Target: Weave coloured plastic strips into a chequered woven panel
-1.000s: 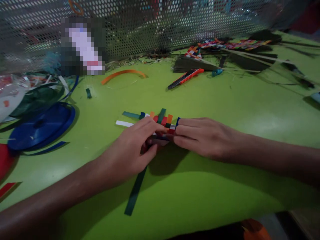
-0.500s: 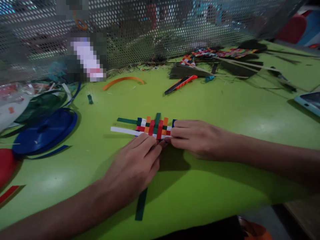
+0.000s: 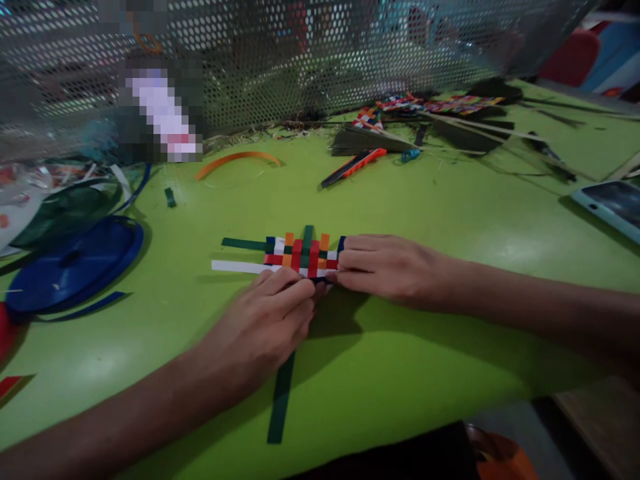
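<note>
While both hands point(image 3: 263, 312) grasp woven strips point(image 3: 303, 257), a cutter point(image 3: 356, 167) lies beyond; blue ribbon point(image 3: 75, 267) sits left.

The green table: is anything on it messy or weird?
A little messy: loose, straw-like scraps litter its far side along the metal mesh, and a small green scrap lies by itself. The woven piece shows no damage where visible.

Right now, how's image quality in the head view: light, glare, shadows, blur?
Head view: dim overall; pale glare on the green tabletop left of the left hand; a dark shadow between the arms, below the right hand; woven ribbon piece readable by colour; background behind the perforated metal screen indistinct; pixelated block at upper left.
</note>
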Demonstrator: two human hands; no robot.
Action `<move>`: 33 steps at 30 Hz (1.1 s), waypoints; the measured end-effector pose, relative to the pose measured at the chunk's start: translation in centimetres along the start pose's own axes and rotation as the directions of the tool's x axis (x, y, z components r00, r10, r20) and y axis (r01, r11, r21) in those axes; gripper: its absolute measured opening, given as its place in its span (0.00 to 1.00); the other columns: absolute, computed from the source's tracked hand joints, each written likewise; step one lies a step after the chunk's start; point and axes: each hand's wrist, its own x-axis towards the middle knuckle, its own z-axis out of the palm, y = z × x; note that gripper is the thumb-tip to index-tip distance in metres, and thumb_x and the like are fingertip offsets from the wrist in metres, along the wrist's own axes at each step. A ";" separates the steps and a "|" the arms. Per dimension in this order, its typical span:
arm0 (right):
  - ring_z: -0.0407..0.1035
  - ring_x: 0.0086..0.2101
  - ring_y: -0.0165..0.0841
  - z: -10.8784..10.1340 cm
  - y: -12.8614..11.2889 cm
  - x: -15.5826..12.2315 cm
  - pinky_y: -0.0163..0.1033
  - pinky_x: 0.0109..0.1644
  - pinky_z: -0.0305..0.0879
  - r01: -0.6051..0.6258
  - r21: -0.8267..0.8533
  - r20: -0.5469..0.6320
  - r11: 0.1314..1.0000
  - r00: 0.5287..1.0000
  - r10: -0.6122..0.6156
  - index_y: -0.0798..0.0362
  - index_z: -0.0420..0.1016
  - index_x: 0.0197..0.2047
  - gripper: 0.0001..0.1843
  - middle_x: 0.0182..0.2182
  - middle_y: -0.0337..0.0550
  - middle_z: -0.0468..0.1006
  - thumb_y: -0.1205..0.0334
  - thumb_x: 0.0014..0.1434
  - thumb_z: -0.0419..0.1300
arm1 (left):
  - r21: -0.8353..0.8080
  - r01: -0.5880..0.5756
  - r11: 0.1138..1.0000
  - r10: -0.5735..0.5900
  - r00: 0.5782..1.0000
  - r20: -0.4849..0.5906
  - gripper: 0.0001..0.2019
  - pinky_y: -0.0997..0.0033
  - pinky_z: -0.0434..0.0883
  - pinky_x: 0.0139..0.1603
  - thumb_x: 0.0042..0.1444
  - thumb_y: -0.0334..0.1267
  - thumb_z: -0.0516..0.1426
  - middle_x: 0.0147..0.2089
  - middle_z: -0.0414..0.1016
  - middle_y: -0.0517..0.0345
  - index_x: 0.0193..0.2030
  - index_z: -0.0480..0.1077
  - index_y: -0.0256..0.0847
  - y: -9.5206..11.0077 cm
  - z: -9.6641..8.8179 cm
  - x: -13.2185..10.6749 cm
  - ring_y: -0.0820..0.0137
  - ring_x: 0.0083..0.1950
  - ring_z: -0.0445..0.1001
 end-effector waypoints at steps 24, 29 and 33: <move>0.72 0.41 0.34 0.1 0.0 -0.4 0.39 0.45 0.71 -0.237 0.443 -0.014 0.865 0.963 0.271 0.54 0.77 0.48 0.12 0.41 0.48 0.77 0.70 0.67 0.54 | 0.181 -0.133 0.975 0.120 0.990 0.080 0.13 0.56 0.72 0.49 0.70 0.29 0.46 0.46 0.72 0.50 0.50 0.70 0.33 0.4 -0.5 -0.7 0.62 0.47 0.69; 0.71 0.42 0.36 0.6 -0.9 -0.1 0.43 0.45 0.72 -0.258 0.348 -0.021 0.901 0.959 0.282 0.58 0.76 0.47 0.12 0.42 0.52 0.77 0.70 0.67 0.52 | 0.194 -0.101 0.976 0.099 0.995 0.019 0.11 0.60 0.71 0.38 0.68 0.28 0.48 0.37 0.68 0.52 0.40 0.72 0.32 0.7 -0.4 -0.6 0.64 0.38 0.66; 0.71 0.40 0.35 0.7 -1.0 0.1 0.41 0.44 0.72 -0.243 0.371 -0.077 0.896 0.954 0.291 0.57 0.78 0.40 0.15 0.39 0.51 0.78 0.69 0.69 0.50 | 0.198 -0.125 0.972 0.135 0.990 -0.039 0.10 0.60 0.73 0.40 0.67 0.27 0.50 0.39 0.70 0.49 0.42 0.72 0.30 0.6 -0.5 -0.5 0.63 0.40 0.68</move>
